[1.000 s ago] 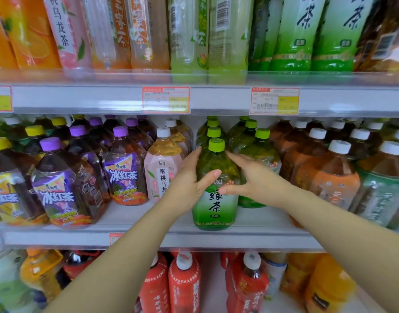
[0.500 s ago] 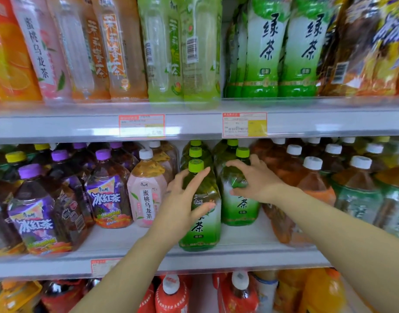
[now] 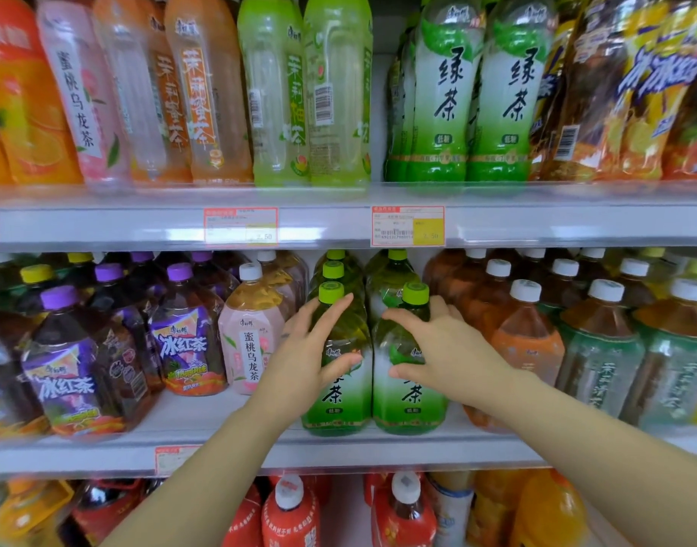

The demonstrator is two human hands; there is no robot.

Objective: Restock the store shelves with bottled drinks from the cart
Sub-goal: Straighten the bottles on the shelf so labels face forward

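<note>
Our left hand (image 3: pixel 311 349) curls round the shoulder of the left green tea bottle (image 3: pixel 339 400), with the thumb across its front. Our right hand (image 3: pixel 441 349) grips the right green tea bottle (image 3: pixel 412 404) in the same way. Both stand upright and touching at the front edge of the middle shelf (image 3: pixel 228 454), probably so the labels face outward. They are smooth clear plastic, narrow at the neck and broad below.
</note>
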